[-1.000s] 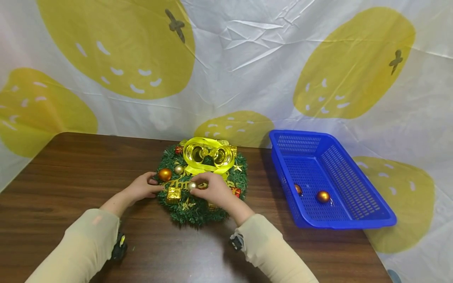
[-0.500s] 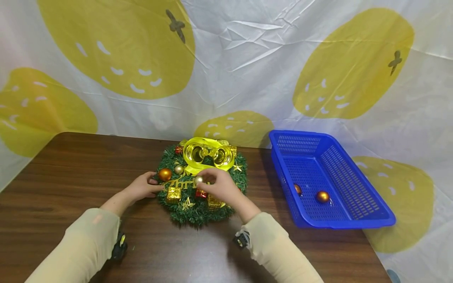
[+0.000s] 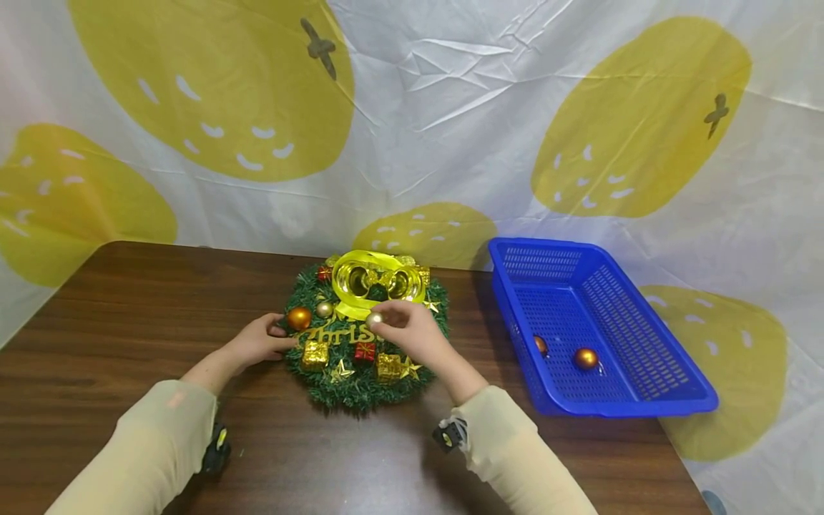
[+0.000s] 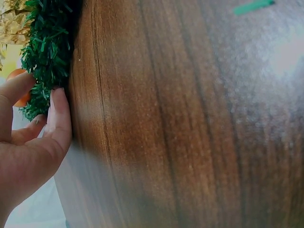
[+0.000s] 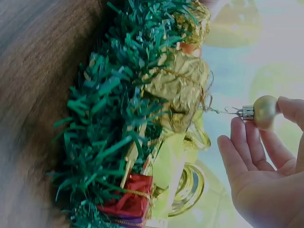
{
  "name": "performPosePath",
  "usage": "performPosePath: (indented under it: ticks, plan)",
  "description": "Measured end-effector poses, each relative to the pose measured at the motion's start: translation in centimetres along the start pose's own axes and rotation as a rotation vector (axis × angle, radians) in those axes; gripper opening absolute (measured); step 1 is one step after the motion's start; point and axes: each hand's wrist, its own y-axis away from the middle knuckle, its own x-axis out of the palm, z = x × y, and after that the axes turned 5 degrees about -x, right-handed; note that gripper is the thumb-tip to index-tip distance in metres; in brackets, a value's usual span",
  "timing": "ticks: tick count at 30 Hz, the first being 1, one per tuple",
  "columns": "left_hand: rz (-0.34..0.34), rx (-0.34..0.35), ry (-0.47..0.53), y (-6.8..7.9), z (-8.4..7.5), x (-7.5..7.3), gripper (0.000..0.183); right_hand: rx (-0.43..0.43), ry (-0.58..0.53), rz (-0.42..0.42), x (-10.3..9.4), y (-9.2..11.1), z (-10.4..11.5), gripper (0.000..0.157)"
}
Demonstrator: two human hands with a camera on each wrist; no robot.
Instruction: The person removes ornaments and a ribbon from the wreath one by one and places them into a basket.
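A green Christmas wreath (image 3: 363, 393) lies on the table, with gold and red gift boxes, stars, baubles and gold lettering on it. A yellow ribbon bow with two gold bells (image 3: 378, 280) sits at its far side. My left hand (image 3: 254, 342) grips the wreath's left edge, close to an orange bauble (image 3: 299, 318). Above the lettering, my right hand (image 3: 415, 336) pinches a small pale-gold bauble (image 3: 374, 320) between thumb and fingers. In the right wrist view a thin twisted thread (image 5: 211, 110) runs from the bauble's silver cap (image 5: 247, 112) toward the wreath.
A blue plastic basket (image 3: 634, 410) stands on the table's right side with two orange baubles (image 3: 586, 358) in it. Behind the dark wooden table (image 3: 154, 300) hangs a white cloth (image 3: 450, 121) with yellow fruit prints. A green scrap (image 4: 254, 6) lies on the tabletop.
My right hand has moved right and slightly away from me with the pale-gold bauble, uncovering the lettering, a red gift box and a gold one. The left hand has stayed at the wreath's edge.
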Motion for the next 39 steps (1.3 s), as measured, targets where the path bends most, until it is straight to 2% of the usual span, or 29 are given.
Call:
performPosePath:
  ticks: [18, 39]
  plan:
    - [-0.001, 0.003, -0.010, 0.0, 0.0, -0.1, 0.075, 0.011, -0.034, -0.061, -2.9, 0.4, -0.6, 0.024]
    - [0.005, 0.004, -0.001, 0.1, -0.1, -0.1, 0.075, 0.008, 0.036, -0.138, -7.1, 1.0, -0.1, 0.028]
